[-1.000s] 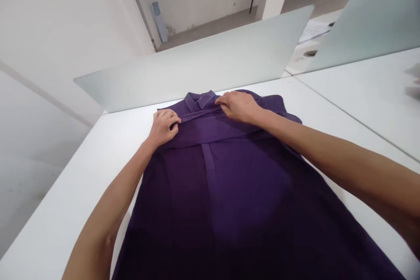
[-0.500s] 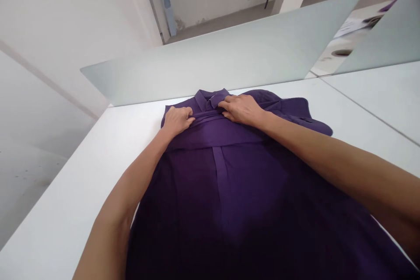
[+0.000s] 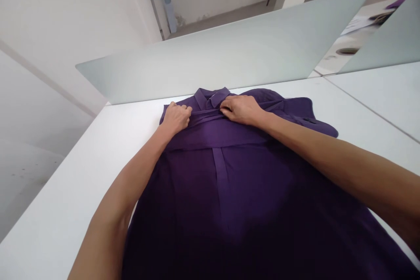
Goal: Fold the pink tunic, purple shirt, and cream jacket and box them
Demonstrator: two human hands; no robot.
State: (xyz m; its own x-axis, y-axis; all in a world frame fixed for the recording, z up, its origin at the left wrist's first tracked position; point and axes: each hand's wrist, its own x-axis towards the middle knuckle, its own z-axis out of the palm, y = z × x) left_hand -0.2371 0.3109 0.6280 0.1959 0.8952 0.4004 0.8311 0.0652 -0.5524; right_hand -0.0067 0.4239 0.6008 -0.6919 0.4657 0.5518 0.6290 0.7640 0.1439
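In the head view, a dark purple woven collared garment (image 3: 223,201) lies flat on a smooth white bench (image 3: 65,201). Its long axis runs from the folded collar (image 3: 210,98), just ahead of the fingers, back toward the person and out of the frame's bottom edge, so the hem is cut off. A narrow purple fabric band (image 3: 205,117) crosses the chest just below the collar, between the two hands. The left hand (image 3: 176,119) has its fingers curled closed over the band's left end, and the right hand (image 3: 242,110) pinches the band nearer the collar, so the right hand lies closer to it. A vertical purple strip (image 3: 219,170) runs down the cloth below the fingers. A frosted glass panel (image 3: 210,61) stands beyond the collar, past the fingertips. The band's path under the fingers is hidden, so whether it is tied or crossed there is hard to make out
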